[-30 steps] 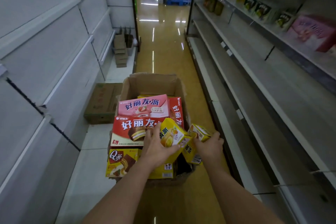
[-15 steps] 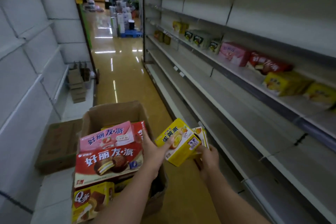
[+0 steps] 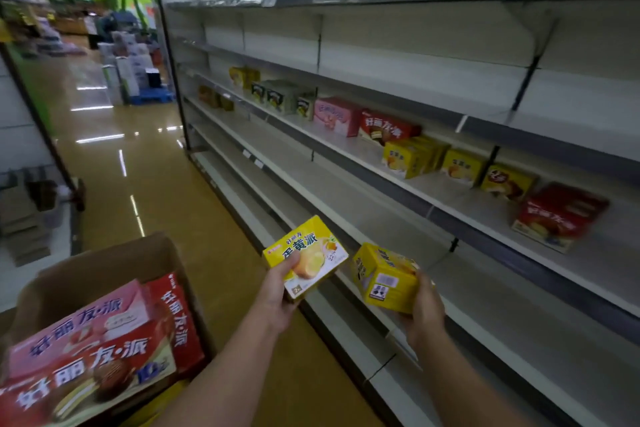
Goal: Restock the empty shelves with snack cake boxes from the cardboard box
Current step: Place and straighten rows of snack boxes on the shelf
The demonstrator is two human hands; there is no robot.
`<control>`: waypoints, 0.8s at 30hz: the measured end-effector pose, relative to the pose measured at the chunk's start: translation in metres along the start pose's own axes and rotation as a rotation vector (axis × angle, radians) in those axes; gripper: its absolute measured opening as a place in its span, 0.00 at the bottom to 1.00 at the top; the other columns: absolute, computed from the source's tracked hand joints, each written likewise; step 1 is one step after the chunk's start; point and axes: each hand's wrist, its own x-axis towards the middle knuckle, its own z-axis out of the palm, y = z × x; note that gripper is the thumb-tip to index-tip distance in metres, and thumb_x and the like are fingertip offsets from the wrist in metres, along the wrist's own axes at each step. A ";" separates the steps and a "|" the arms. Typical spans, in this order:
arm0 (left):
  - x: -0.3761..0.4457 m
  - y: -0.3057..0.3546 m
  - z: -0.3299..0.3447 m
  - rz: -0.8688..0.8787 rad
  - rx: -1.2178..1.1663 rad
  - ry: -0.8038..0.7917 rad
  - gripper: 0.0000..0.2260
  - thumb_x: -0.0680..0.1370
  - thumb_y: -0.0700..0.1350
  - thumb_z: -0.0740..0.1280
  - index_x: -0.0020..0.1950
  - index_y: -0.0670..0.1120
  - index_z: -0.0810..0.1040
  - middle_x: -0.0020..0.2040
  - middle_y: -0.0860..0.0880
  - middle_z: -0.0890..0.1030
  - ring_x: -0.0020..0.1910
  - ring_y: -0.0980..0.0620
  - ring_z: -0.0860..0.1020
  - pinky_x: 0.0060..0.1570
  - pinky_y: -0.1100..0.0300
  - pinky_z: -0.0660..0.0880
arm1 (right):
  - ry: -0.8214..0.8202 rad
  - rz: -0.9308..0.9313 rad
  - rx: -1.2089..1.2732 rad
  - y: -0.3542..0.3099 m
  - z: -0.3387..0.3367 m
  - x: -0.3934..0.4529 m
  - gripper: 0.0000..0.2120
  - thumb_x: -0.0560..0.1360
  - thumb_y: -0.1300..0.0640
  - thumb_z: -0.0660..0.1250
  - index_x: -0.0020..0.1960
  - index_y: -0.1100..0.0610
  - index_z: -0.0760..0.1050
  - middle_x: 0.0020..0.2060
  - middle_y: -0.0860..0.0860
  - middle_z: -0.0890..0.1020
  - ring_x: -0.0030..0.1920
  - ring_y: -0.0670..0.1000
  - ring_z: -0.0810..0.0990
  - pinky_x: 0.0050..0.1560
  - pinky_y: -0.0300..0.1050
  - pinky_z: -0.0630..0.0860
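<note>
My left hand (image 3: 277, 291) grips a small yellow snack cake box (image 3: 306, 255) with its printed front up. My right hand (image 3: 424, 314) holds a second yellow box (image 3: 384, 279) from below, its barcode side facing me. Both boxes hover over the aisle floor beside the low shelves (image 3: 381, 215). The cardboard box (image 3: 104, 263) stands at the lower left with pink (image 3: 83, 326) and red (image 3: 93, 378) cake boxes stacked in it.
A middle shelf (image 3: 460, 208) on the right carries a row of green, pink, red and yellow boxes; the shelves above and below it are bare. Stacked flat cardboard (image 3: 24, 229) lies at the left. The glossy aisle floor (image 3: 138, 163) runs ahead toward a pallet of goods.
Both hands lifted the two yellow boxes out of the cardboard box and carried them right toward the shelves. My view swung up and right to the shelving.
</note>
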 end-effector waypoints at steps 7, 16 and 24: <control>0.006 -0.038 0.092 0.231 0.192 -0.013 0.25 0.70 0.35 0.74 0.61 0.48 0.66 0.52 0.44 0.80 0.48 0.41 0.82 0.48 0.47 0.79 | -0.069 0.077 0.044 -0.067 -0.062 0.010 0.19 0.79 0.41 0.57 0.49 0.55 0.75 0.41 0.56 0.80 0.38 0.53 0.77 0.32 0.43 0.75; 0.010 -0.089 0.188 0.292 0.203 -0.056 0.29 0.70 0.43 0.76 0.64 0.51 0.64 0.55 0.47 0.78 0.53 0.44 0.80 0.57 0.44 0.76 | -0.005 0.204 0.576 -0.105 -0.133 0.034 0.15 0.78 0.44 0.59 0.46 0.54 0.77 0.41 0.56 0.80 0.42 0.55 0.78 0.28 0.43 0.80; 0.026 -0.117 0.239 0.449 0.477 -0.057 0.27 0.69 0.42 0.77 0.59 0.48 0.63 0.56 0.47 0.74 0.50 0.48 0.76 0.54 0.52 0.75 | -0.074 0.240 0.270 -0.126 -0.143 0.037 0.25 0.75 0.34 0.56 0.53 0.54 0.78 0.51 0.57 0.80 0.49 0.55 0.77 0.51 0.49 0.76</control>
